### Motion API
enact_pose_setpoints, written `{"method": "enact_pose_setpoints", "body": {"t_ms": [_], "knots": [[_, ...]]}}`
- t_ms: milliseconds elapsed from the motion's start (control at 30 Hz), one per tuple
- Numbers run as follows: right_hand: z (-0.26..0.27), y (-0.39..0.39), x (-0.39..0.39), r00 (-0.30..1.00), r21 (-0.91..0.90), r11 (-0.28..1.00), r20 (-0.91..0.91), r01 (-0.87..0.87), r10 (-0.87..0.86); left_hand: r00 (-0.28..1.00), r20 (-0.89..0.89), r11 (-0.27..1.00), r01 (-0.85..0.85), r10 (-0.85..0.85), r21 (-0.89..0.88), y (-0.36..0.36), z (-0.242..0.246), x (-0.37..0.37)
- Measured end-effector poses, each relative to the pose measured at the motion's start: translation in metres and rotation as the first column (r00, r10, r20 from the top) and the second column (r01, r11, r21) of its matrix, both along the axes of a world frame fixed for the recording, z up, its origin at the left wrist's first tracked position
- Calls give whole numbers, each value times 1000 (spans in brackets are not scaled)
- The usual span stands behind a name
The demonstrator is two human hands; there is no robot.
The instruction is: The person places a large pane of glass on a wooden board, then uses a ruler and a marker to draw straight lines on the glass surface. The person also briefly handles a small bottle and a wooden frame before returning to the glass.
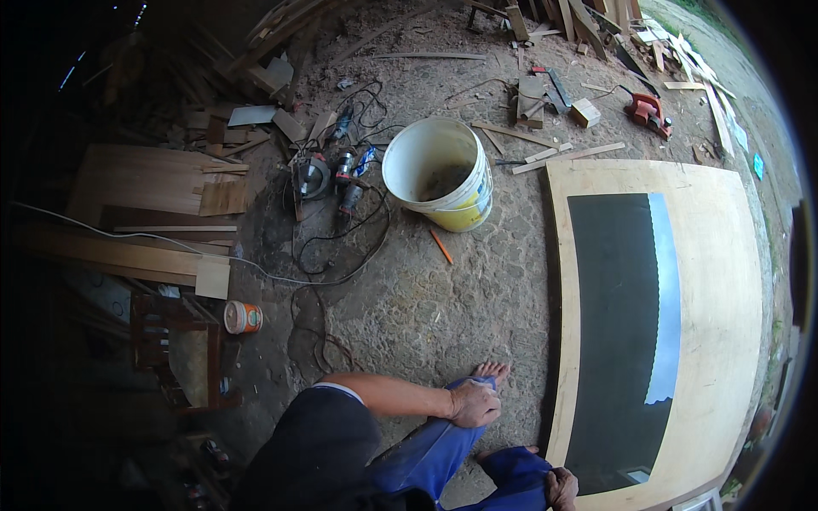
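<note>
My left hand (476,402) rests with curled fingers on the knee of my blue trousers (431,450); I cannot tell whether it grips the cloth. Lower down, my right hand (562,488) lies on the other trouser leg, close to a large pale wooden panel (716,268). A long, dark, glossy inset (617,306) runs along this panel, with a bright strip down one side. Beyond my bare foot (492,370), an orange pencil or marker (441,247) lies on the rough floor beside a white plastic bucket (460,172) with dark contents.
Corded power tools, among them a circular saw (311,177), lie left of the bucket amid tangled cables. A red electric planer (648,115) and a wood block (585,113) are at upper right. Boards (140,179), a small tub (243,317) and a wooden chair (192,358) stand left.
</note>
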State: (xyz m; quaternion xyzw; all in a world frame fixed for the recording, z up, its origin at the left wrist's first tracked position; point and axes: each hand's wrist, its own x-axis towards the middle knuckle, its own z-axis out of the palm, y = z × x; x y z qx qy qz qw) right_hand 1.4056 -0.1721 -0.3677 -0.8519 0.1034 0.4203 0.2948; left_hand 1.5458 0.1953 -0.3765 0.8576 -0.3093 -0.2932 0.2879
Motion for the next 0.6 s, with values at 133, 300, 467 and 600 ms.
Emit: {"method": "enact_pose_setpoints", "body": {"t_ms": [133,300,467,600], "knots": [[24,48,-29,974,-130,983,-201,-132,105,956,-129,957,-244,265,160,32,19,-61],[53,94,-19,985,4,994,-131,-112,112,775,-89,746,-561,626,359,87,41,-98],[68,154,79,931,-66,945,-206,-321,302,545,-252,600,-700,800,387,113,65,-106],[85,217,156,920,30,926,-105,-377,378,427,-475,605,-726,769,326,139,80,-111]]}}
